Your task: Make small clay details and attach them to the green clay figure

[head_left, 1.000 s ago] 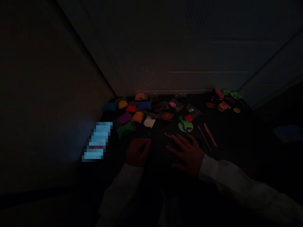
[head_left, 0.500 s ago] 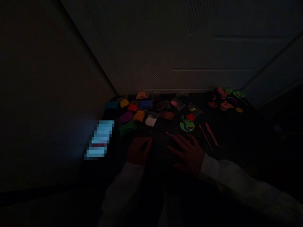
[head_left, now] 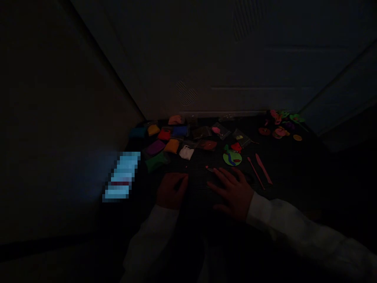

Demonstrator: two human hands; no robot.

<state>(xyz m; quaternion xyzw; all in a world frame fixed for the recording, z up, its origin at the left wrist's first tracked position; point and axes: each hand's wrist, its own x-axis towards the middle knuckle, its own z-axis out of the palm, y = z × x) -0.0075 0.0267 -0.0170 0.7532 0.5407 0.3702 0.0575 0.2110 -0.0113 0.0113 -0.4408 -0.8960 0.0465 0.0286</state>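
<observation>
While a pixelated, glowing screen point(head_left: 122, 177) shines at the far left, the worktop point(head_left: 196, 184) beside it lies in deep gloom. Next come a teal packet point(head_left: 138, 132), a yellow packet point(head_left: 153, 130), a purple packet point(head_left: 156, 147) and a green packet point(head_left: 155, 162), then a red packet point(head_left: 165, 135), an orange packet point(head_left: 171, 146) and a blue packet point(head_left: 180, 131). Nearer the camera, the left hand point(head_left: 172, 190) is curled, thumb against the fingers; whether it pinches anything cannot be told. Beyond it lies a white packet point(head_left: 186, 152), with a reddish-brown packet point(head_left: 208, 145) to its right. A tiny pink piece point(head_left: 207, 167) sits at the tip of a thin-bladed tool point(head_left: 210, 169), which is partly hidden beneath the right hand point(head_left: 231, 192). That hand is palm down, fingers spread, with no visible grip on anything. Just beyond it is a green disc point(head_left: 232, 158) bearing a blue strip point(head_left: 230, 159), with a red piece point(head_left: 236, 147) near its far edge. Farther right, a slim pink stick point(head_left: 255, 172) and a pink knife point(head_left: 263, 169) lie side by side; at the back right, small colourful shapes point(head_left: 277, 116) cluster near a yellow disc point(head_left: 297, 137).
</observation>
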